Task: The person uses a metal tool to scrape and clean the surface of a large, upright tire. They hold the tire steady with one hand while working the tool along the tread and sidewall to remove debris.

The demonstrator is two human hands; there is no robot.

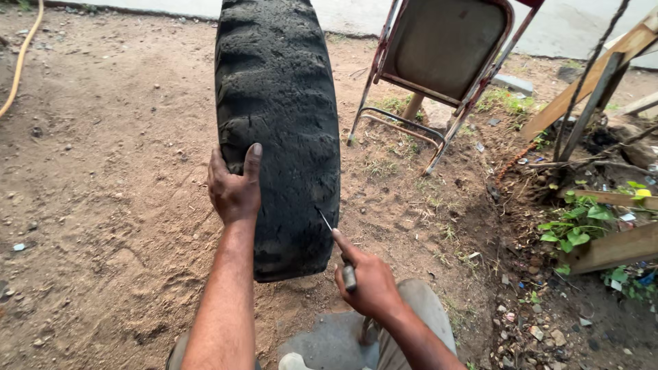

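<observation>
A worn black tyre [277, 103] stands upright on the dirt in front of me, its tread facing me. My left hand [234, 186] grips its left side, thumb laid over the tread. My right hand [369, 279] holds a thin metal pick tool [336, 245] by the handle. The tool's tip touches the tread near the tyre's lower right.
A folded metal chair [439, 62] leans behind the tyre to the right. Wooden planks [596, 75], scrap and green weeds [579, 223] lie at the right edge. A yellow hose [20, 62] runs along the far left. My knees show at the bottom.
</observation>
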